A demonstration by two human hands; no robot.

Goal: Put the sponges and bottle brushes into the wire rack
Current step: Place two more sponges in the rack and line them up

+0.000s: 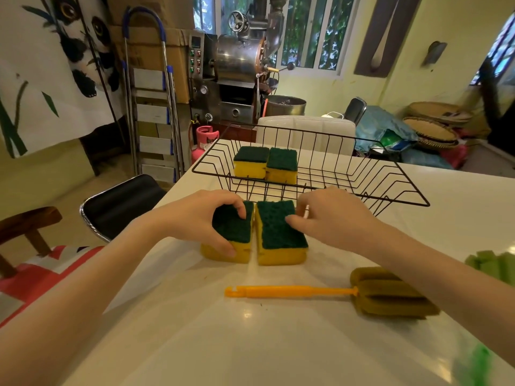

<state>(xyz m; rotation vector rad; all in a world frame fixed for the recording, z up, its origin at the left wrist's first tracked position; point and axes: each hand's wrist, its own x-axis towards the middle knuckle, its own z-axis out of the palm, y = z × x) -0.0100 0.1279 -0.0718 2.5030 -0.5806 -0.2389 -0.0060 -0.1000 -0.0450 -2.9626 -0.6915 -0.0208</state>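
Note:
Two yellow sponges with dark green scrub tops lie side by side on the white table, just in front of the black wire rack (401, 174). My left hand (200, 215) grips the left sponge (231, 235), fingers over its top and thumb on its front. My right hand (331, 218) grips the right sponge (278, 232) from its right side. Two more sponges (264, 162) sit inside the rack at its left. A bottle brush (306, 291) with an orange handle and an olive foam head lies on the table nearer me.
A green foam object (493, 264) shows at the right edge, and a green blur at the bottom right. A black chair (119, 201) stands left of the table and a white chair (306, 129) behind the rack. The table's left edge runs diagonally.

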